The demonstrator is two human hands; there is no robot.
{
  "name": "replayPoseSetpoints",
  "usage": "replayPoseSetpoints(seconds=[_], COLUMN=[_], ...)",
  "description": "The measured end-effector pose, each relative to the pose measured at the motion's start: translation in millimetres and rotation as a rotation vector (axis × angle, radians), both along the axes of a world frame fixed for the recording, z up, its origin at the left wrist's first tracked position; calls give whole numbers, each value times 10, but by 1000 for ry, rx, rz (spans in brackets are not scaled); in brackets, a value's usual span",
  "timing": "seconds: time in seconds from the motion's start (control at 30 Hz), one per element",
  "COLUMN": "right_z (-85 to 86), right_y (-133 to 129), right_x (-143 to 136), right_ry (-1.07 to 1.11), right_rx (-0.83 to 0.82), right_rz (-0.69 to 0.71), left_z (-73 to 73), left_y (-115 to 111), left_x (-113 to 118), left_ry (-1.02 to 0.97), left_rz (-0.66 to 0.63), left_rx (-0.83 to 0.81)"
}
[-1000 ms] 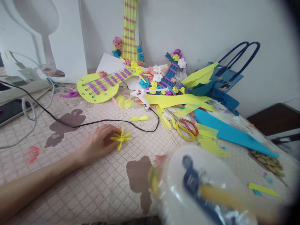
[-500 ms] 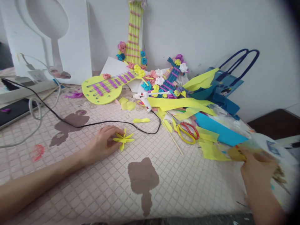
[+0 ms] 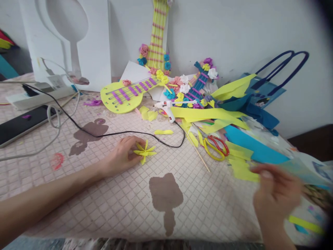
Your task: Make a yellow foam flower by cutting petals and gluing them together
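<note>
My left hand [image 3: 123, 154] rests on the table at centre left, its fingers closed on a yellow paper flower [image 3: 145, 152] with thin pointed petals. My right hand [image 3: 278, 194] is at the right side, over the edge of the paper pile, thumb and index finger drawn together. It is slightly blurred, and whatever small thing its fingers may pinch cannot be made out. Just beyond its fingertips lie yellow crepe paper pieces [image 3: 241, 170]. Scissors [image 3: 215, 147] with red and yellow handles and a thin wooden stick [image 3: 199, 154] lie between the hands.
A white glue gun [image 3: 168, 110] with a black cord [image 3: 125, 132] lies behind the flower. Beyond it are a yellow paper guitar [image 3: 122, 99] and a blue flowered one [image 3: 197, 86]. A phone [image 3: 26, 123], a power strip [image 3: 39, 95] and a blue bag [image 3: 267, 97] flank them.
My right hand has come up and turned away from the brownish-yellow piece it was touching, its fingers now drawn together. My left hand still holds the flower. The view has shifted left.
</note>
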State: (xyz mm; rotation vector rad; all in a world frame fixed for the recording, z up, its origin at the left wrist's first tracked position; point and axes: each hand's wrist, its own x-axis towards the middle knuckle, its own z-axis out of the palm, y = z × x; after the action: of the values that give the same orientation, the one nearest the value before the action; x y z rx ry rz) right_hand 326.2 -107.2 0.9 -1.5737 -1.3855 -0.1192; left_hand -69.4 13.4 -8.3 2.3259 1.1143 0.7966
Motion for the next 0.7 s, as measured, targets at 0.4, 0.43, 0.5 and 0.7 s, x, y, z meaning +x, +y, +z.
replayPoseSetpoints(seconds=[0.4, 0.43, 0.5, 0.7], right_z=[76, 45, -3, -20], right_y=[1159, 1173, 1159, 1071], right_x=[-1648, -1693, -1738, -1709], right_ry=[-215, -177, -41, 110], right_rx=[-311, -328, -430, -457], right_rz=[1008, 990, 960, 816], left_z=[46, 35, 1, -18], left_y=[18, 24, 47, 127], left_x=[-120, -120, -121, -159], left_ry=[-43, -33, -37, -86], left_rz=[-68, -46, 47, 240], left_rx=[20, 31, 46, 48])
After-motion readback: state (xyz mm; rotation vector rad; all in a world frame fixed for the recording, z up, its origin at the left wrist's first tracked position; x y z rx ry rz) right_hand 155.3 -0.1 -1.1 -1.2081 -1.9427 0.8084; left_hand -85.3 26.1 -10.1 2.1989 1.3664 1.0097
